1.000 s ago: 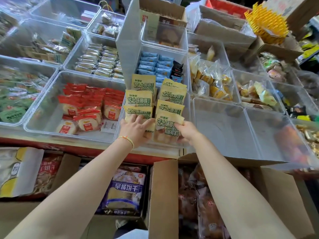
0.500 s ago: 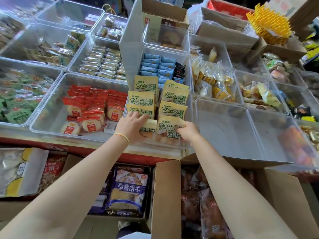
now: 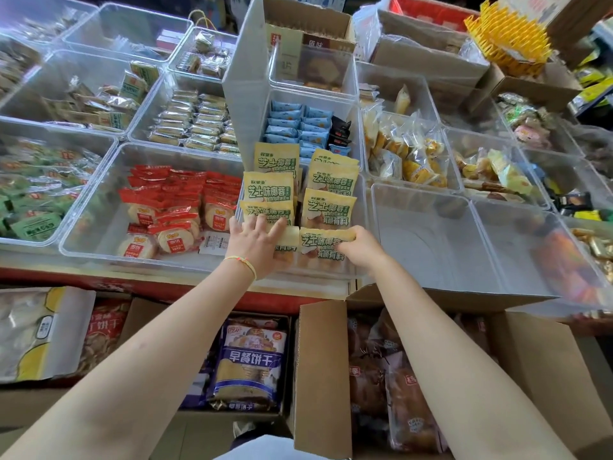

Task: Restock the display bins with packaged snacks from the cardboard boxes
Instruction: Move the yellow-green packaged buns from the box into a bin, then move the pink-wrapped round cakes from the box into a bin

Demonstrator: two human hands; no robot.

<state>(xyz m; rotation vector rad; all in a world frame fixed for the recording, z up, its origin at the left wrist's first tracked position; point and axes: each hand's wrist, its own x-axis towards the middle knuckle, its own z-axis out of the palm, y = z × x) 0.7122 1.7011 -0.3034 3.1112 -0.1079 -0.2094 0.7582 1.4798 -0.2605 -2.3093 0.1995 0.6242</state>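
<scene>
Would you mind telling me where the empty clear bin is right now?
In the head view, the empty clear bin sits right of centre, directly right of the bin of yellow snack packs, near the right hand.

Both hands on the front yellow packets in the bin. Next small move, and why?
Probably let go and reach to the cardboard box: left hand and right hand hold the front yellow packets already seated in the clear bin.
</scene>
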